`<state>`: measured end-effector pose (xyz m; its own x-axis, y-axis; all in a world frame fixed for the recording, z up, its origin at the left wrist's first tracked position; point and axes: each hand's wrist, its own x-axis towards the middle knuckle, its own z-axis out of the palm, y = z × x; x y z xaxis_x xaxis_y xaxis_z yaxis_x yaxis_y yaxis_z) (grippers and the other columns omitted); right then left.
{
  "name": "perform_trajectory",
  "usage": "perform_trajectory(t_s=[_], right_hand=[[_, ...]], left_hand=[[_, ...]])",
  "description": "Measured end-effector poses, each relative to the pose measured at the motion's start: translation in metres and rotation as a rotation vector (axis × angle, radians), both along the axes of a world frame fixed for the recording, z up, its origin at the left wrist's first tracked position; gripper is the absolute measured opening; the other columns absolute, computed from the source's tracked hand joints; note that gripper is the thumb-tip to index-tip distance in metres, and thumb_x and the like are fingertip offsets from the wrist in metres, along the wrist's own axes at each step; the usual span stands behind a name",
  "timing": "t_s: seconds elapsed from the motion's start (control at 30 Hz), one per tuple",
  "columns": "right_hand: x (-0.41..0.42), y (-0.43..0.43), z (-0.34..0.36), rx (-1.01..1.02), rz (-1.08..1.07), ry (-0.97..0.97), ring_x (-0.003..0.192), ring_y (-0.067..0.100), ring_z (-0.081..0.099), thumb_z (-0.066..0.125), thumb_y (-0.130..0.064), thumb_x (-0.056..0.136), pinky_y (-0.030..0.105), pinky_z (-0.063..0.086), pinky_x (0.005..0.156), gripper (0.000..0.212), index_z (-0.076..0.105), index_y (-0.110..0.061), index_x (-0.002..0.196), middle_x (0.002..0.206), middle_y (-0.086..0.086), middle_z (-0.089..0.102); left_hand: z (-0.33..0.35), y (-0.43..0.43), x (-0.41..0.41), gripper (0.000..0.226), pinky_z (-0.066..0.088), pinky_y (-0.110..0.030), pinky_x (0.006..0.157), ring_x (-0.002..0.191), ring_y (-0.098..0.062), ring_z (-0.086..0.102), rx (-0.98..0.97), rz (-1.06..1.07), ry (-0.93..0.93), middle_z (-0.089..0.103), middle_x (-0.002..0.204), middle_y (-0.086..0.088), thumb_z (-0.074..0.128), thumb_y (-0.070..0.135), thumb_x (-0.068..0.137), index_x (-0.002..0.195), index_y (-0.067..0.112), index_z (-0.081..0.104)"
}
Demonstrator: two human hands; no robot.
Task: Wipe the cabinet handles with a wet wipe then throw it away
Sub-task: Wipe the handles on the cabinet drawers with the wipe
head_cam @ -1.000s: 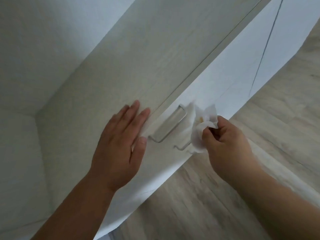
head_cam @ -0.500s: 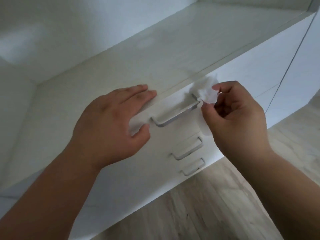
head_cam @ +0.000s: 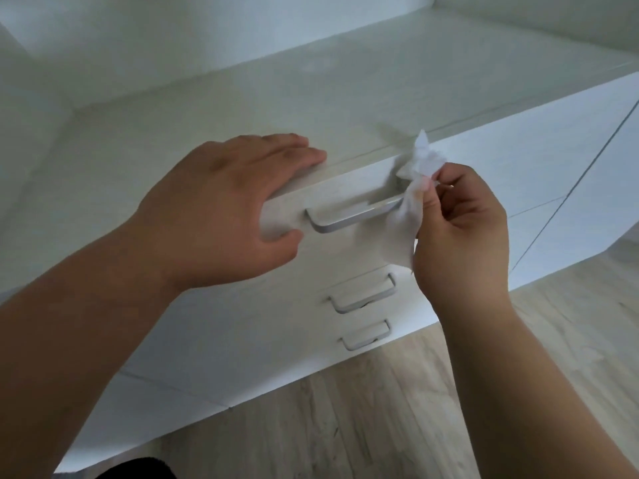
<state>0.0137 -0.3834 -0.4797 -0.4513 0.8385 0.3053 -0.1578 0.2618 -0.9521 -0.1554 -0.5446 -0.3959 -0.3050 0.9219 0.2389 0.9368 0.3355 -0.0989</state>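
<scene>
Surface: white cabinet (head_cam: 242,340), low, seen from above. Its worktop (head_cam: 311,98) is pale with a faint wood grain and a dull sheen. A thin seam runs just behind the front edge.

Room: plain white wall (head_cam: 138,29) behind and to the left of the cabinet, meeting the worktop in a corner. The floor (head_cam: 345,426) is light wood-look planks. A dark shape (head_cam: 138,470) sits at the bottom edge of the view; cannot tell what it is.

Front face: three metal bar handles stacked one below another: top handle (head_cam: 352,216), middle handle (head_cam: 363,295), bottom handle (head_cam: 366,337). To the right the front continues as flat panels divided by thin dark seams.

Left hand (head_cam: 221,209): released, grasping nothing. The fingers lie straight over the front edge of the worktop, and the thumb rests against the drawer front just left of the top handle.

Right hand (head_cam: 463,229): grasping the wet wipe (head_cam: 404,223), pinched between thumb and fingertips. The wipe is crumpled; one part sticks up above the fingers and the rest hangs down. It covers the right end of the top handle, touching it. The middle and bottom handles are bare.
</scene>
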Motion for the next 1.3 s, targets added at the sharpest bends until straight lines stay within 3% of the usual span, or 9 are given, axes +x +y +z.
perform_trajectory(t_s=[0.17,0.33,0.43,0.53,0.7,0.8,0.93,1.1,1.3], right_hand=[[0.004,0.021,0.002,0.015,0.096,-0.008,0.070,0.034,0.053,0.063,-0.026,0.104,0.031,0.042,0.060,0.021,0.070,-0.011,0.090,0.087,0.024,0.062],[0.012,0.026,-0.006,-0.009,0.137,-0.024,0.070,0.040,0.055,0.062,-0.026,0.104,0.038,0.044,0.055,0.019,0.073,-0.018,0.091,0.087,0.023,0.065],[0.007,0.024,-0.004,-0.054,0.146,0.027,0.066,0.035,0.053,0.064,-0.020,0.103,0.032,0.043,0.058,0.015,0.074,-0.013,0.095,0.089,0.025,0.063],[0.002,0.022,-0.003,-0.058,0.133,0.035,0.070,0.027,0.053,0.064,-0.021,0.103,0.027,0.043,0.061,0.014,0.076,-0.022,0.096,0.091,0.021,0.065],[0.013,0.033,-0.004,-0.020,0.184,-0.024,0.068,0.029,0.053,0.063,-0.024,0.103,0.034,0.044,0.061,0.018,0.077,-0.021,0.092,0.085,0.011,0.072],[0.012,0.032,-0.001,0.037,0.167,-0.005,0.061,0.017,0.048,0.064,-0.020,0.102,0.025,0.040,0.058,0.017,0.075,-0.020,0.089,0.080,0.014,0.065],[0.007,0.029,0.003,0.154,0.159,-0.046,0.056,0.006,0.047,0.064,-0.021,0.102,0.015,0.037,0.053,0.020,0.074,-0.030,0.087,0.066,-0.006,0.059],[0.015,0.034,0.002,0.429,0.117,-0.124,0.063,0.022,0.056,0.061,-0.024,0.104,0.032,0.044,0.058,0.014,0.071,-0.024,0.094,0.066,0.002,0.062],[0.009,0.039,0.004,0.523,0.117,-0.164,0.061,0.019,0.058,0.057,-0.027,0.104,0.029,0.044,0.056,0.018,0.072,-0.025,0.095,0.062,-0.002,0.062]], left_hand=[[0.001,0.002,-0.002,0.082,0.037,-0.040,0.113,0.143,-0.014,0.045,0.009,-0.031,0.007,0.041,0.160,0.015,0.056,0.058,0.078,0.155,0.035,0.042],[-0.002,0.004,-0.006,0.083,0.034,-0.040,0.114,0.143,-0.016,0.045,0.007,-0.032,0.016,0.041,0.160,0.015,0.057,0.059,0.077,0.156,0.036,0.041],[-0.002,0.005,-0.007,0.084,0.039,-0.048,0.116,0.142,-0.020,0.048,0.000,-0.044,0.005,0.042,0.160,0.013,0.058,0.058,0.077,0.155,0.036,0.041],[-0.003,0.004,-0.007,0.083,0.036,-0.042,0.115,0.142,-0.019,0.048,0.003,-0.045,-0.003,0.042,0.160,0.014,0.058,0.057,0.077,0.156,0.035,0.042],[-0.004,0.005,-0.006,0.083,0.037,-0.042,0.113,0.141,-0.020,0.048,0.007,-0.043,0.011,0.042,0.160,0.014,0.057,0.056,0.077,0.156,0.035,0.041],[-0.003,0.005,-0.006,0.083,0.039,-0.047,0.114,0.141,-0.022,0.049,-0.001,-0.041,0.014,0.041,0.161,0.014,0.057,0.057,0.077,0.156,0.035,0.040],[-0.003,0.006,-0.004,0.083,0.038,-0.048,0.114,0.141,-0.022,0.048,-0.006,-0.036,0.013,0.041,0.161,0.013,0.057,0.056,0.078,0.156,0.034,0.039],[-0.005,0.007,-0.006,0.081,0.040,-0.049,0.114,0.141,-0.022,0.049,0.011,-0.037,0.037,0.042,0.160,0.013,0.056,0.054,0.079,0.156,0.033,0.040],[-0.004,0.006,-0.008,0.081,0.039,-0.052,0.117,0.145,-0.019,0.046,-0.003,-0.037,0.001,0.042,0.161,0.013,0.055,0.057,0.080,0.157,0.034,0.039]])
